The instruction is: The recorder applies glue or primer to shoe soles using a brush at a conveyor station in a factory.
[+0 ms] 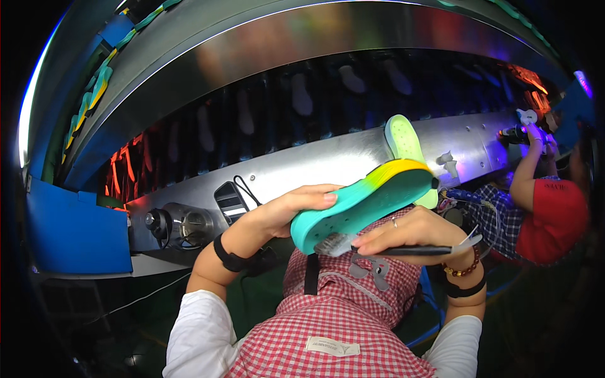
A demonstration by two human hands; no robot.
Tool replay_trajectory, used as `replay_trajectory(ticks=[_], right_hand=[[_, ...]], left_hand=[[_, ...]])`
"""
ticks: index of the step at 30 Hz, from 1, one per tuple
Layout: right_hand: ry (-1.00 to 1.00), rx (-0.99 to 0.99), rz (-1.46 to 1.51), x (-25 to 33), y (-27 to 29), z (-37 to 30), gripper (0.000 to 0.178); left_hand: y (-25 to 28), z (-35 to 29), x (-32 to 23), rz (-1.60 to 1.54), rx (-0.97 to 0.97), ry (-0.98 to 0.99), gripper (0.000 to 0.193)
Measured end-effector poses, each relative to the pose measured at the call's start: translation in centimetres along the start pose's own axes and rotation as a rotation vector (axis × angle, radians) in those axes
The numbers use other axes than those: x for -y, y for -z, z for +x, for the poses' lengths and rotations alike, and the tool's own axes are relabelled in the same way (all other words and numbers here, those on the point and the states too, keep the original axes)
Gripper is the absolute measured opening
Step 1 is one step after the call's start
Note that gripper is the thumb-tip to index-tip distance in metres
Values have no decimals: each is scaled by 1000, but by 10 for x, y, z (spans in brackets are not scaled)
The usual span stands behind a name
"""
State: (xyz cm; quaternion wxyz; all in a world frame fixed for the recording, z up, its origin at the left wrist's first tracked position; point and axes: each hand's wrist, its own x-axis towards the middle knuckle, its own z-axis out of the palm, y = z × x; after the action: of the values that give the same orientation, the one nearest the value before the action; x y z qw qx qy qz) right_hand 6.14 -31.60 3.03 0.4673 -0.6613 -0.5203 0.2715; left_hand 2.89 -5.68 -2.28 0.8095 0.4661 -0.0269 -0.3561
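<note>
My left hand (287,213) grips a shoe sole (362,200) that fades from teal to yellow, held tilted with its heel end low. My right hand (409,236) holds a dark-handled brush (403,249) whose bristles touch the teal edge of the sole near its lower end. A pale green sole (403,142) sticks up just behind the held one. Both wrists wear black bands, and the right one also has a bead bracelet. My red checked apron lies below the hands.
A long metal conveyor housing (328,160) runs across in front, with several soles moving on the dark belt (302,94) behind it. A motor unit (179,225) sits at the left. A co-worker in red (554,211) stands at the right. A blue panel (69,230) is at the left.
</note>
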Motion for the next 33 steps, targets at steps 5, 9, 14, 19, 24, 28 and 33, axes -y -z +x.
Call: replay_trajectory(ticks=[5,9,14,19,24,28,33], right_hand=[[164,-220,34,-1,4,-1,26],[78,-150,40,-7,2,-6,25],[86,-540,-73,-18,0,-6,20],[131,-320,-116,-11,-6,-6,20],[107,-460,-6,-7,-15,-6,28],[-122,-638,44,-38,-23,11,21],[-9,-728,-162,-49,-42,30,20]], left_hand=[[0,-10,-9,-95,-137,102,61],[10,-18,-14,33,-62,2,58],[23,-26,-12,-132,-156,7,62],[33,-31,-18,50,-218,-181,63],[36,16,10,-836,283,-459,78],[29,44,48,-654,-23,-445,83],[12,49,48,-608,-202,-454,93]])
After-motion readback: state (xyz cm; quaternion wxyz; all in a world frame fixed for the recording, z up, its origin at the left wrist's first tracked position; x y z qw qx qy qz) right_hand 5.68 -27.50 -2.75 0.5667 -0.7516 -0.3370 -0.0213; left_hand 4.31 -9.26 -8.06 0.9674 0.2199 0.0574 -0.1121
